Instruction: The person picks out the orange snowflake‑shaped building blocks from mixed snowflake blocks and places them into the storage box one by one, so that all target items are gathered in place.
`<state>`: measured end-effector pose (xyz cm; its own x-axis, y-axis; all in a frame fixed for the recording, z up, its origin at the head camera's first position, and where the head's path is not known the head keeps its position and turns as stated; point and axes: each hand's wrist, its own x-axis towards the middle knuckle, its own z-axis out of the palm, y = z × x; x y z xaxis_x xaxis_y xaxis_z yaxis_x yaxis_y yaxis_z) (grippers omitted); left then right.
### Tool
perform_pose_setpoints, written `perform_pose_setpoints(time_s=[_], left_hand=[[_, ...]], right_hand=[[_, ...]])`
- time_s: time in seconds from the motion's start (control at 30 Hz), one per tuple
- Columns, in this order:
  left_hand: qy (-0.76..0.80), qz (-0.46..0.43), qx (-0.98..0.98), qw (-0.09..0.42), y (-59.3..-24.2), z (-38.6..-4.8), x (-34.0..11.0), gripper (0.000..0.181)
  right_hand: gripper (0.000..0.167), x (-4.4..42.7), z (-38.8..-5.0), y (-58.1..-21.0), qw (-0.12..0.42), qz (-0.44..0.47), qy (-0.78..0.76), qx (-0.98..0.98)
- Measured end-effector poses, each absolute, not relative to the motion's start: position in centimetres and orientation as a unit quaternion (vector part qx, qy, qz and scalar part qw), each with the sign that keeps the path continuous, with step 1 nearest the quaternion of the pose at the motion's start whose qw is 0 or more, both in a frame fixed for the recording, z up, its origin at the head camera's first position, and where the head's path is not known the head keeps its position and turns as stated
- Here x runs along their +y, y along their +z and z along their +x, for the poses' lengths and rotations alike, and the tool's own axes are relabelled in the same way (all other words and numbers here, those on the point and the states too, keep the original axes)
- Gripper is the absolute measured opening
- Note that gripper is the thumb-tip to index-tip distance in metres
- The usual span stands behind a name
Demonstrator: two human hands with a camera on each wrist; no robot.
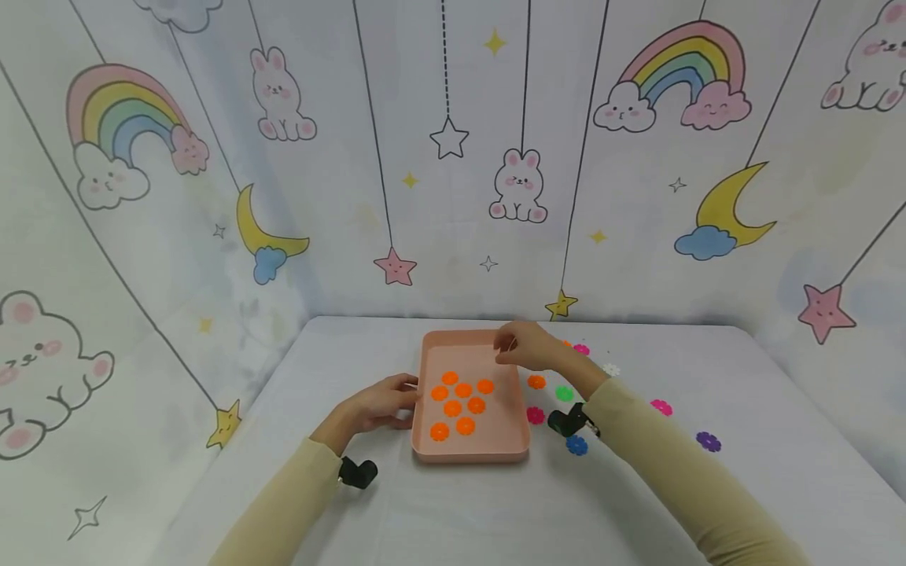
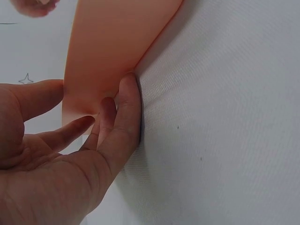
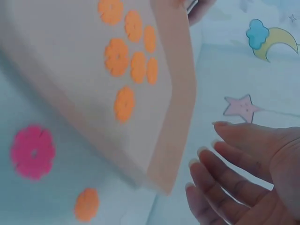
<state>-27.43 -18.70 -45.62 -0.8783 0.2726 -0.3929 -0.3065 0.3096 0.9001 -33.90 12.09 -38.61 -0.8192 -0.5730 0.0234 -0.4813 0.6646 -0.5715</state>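
Note:
A shallow peach-coloured tray stands on the white-covered table and holds several orange notched flower-shaped discs. My left hand is at the tray's left side. In the left wrist view, that hand touches the outer wall of the tray with its fingertips, without grasping it. Over the tray's far right corner hovers my right hand. The right wrist view shows this hand with loosely bent fingers, thumb apart from them, and nothing visible between. Orange discs also appear there inside the tray.
Right of the tray lie loose discs: orange, green, pink, blue, white and purple. Another pink disc lies farther right. A cartoon-printed cloth hangs behind the table.

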Motion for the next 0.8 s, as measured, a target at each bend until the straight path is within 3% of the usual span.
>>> perform_pose_setpoints(time_s=[0.4,0.8], left_hand=[[0.585,-0.015,0.773,0.245,-45.5,-27.3,-18.7,0.048],[0.589,-0.013,0.770,0.245,-45.5,-27.3,-18.7,0.048]], right_hand=[[0.026,19.1,-33.4,-41.8,0.086,-0.227,-0.295,0.924],[0.028,19.8,-33.2,-45.2,0.094,-0.162,-0.301,0.935]])
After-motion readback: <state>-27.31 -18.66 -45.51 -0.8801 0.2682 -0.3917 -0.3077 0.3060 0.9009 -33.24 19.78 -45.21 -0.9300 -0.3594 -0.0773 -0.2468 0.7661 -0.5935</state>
